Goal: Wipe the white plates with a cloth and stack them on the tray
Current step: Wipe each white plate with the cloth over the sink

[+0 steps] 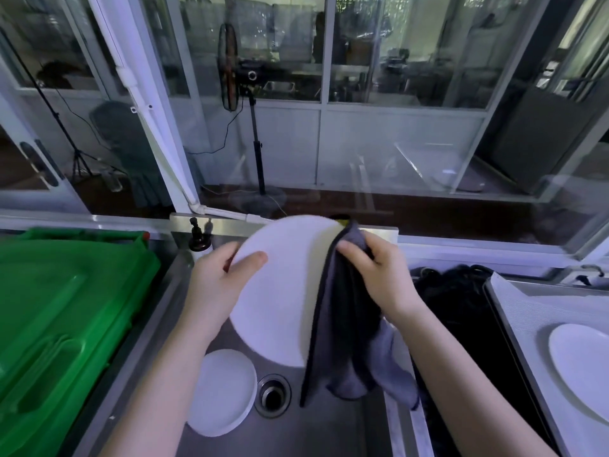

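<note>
Head view: gripping a big white plate (280,308) tilted up over the sink (296,433) with the left hand (224,278), thumb curled onto its face. Pinching a grey cloth (346,324) over the plate's right edge with the right hand (379,275), loose end dangling below the wrist. Also spotting a stack of white plates (224,394) just under the left forearm, plus a lone plate (580,367) on the tray (514,311) well right of the right hand.
</note>
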Available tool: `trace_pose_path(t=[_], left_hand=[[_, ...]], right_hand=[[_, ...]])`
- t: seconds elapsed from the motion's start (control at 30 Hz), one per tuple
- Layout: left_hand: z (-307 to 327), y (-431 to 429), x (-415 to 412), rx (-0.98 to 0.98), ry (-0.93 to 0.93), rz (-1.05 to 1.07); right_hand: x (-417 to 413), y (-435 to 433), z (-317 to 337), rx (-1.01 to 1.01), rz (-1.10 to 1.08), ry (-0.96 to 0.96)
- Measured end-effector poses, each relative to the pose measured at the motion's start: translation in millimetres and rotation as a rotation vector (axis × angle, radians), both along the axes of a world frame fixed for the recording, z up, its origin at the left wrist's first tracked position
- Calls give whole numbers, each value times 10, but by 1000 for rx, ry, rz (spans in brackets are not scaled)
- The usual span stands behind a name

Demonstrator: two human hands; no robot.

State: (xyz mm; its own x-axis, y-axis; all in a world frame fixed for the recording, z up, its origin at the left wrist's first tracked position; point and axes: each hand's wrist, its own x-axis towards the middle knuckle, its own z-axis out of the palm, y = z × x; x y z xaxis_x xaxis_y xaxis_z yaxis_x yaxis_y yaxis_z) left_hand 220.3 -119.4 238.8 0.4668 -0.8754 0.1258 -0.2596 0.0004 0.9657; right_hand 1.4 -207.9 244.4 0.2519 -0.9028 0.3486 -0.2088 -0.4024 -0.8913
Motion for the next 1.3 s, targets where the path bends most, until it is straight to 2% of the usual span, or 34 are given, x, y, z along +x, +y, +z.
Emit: trace_pose_path(t=[0.1, 0.17, 0.23, 0.37, 0.5, 0.6, 0.67, 0.73, 0.87, 0.93, 1.0, 1.07, 1.17, 1.3], left_hand=[[-200, 79, -260, -5, 310, 111], [-272, 69, -441, -34, 496, 182], [-317, 34, -503, -57, 570, 259], [-324, 56, -386, -62, 455, 258], [-115, 96, -107, -134, 128, 59], [43, 87, 7, -93, -125, -137], [83, 79, -33, -102, -296, -212], [60, 83, -83, -128, -318, -197], [-96, 165, -69, -130, -135, -78], [-137, 205, -76, -132, 52, 36], [-202, 222, -94, -138, 252, 141], [-273, 243, -104, -103, 357, 181], [-293, 258, -45, -40, 225, 95], [-36, 191, 131, -2, -27, -113]], right_hand=[[11, 97, -217, 370, -148, -483], [63, 186, -365, 538, -165, -611], [84, 240, -462, 564, -162, -548], [13, 156, -354, 428, -94, -362], [-50, -58, 112, 110, 83, 35], [52, -111, 446, -151, 266, 324], [179, -57, 524, -213, 399, 429], [246, -33, 497, -216, 407, 428], [98, -51, 322, -109, 273, 317], [-21, 1, 112, 103, 231, 100], [-36, 174, -171, 372, 203, -233], [6, 358, -415, 519, 138, -404], [-3, 396, -475, 507, 91, -340], [-58, 139, -71, 160, 197, 21]])
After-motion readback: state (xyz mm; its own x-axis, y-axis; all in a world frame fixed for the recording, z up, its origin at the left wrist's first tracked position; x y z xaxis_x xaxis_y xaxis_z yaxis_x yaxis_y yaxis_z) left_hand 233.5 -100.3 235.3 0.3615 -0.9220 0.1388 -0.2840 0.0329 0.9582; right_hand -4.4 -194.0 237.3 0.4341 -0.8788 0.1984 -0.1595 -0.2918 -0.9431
